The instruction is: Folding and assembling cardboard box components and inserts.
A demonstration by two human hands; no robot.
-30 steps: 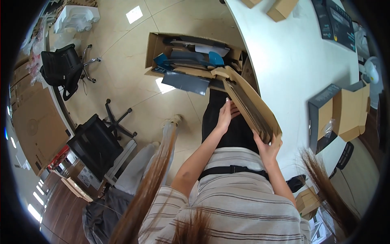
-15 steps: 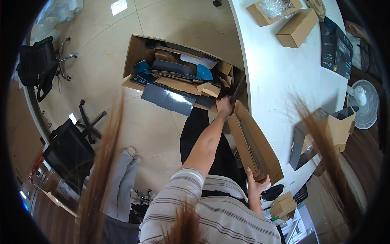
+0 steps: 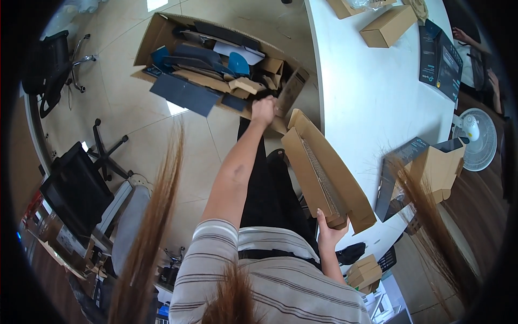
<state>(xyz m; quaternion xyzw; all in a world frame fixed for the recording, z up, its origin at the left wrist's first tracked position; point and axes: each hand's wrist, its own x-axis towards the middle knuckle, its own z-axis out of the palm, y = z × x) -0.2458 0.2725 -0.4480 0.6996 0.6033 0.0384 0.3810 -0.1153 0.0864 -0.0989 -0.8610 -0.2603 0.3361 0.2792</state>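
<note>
A large open cardboard box (image 3: 145, 46) stands on the floor left of the table, full of flattened packaging. My left hand (image 3: 264, 109) is closed on its near rim by the right corner. Inside lie dark grey and blue card pieces (image 3: 194, 60) and brown cardboard scraps (image 3: 245, 85); a dark panel (image 3: 183, 93) sticks out over the near side. In my right hand (image 3: 330, 235) is the near end of a long, narrow cardboard box (image 3: 304, 171), tilted and open along its length. My right thumb lies on its side, and some of the fingers are hidden. Folded cardboard shows inside it.
On the white table (image 3: 372, 108) are a closed brown box (image 3: 389, 26), a dark printed box (image 3: 442, 62) and an opened box (image 3: 440, 170). Beyond them stand a white fan (image 3: 477, 140) and another person's hands (image 3: 493, 83). Black chairs (image 3: 78, 186) stand at left.
The large box has shifted left and away from me, with my left hand on its rim, and a gap from the table shows. The narrow box has swung slightly left in my right hand.
</note>
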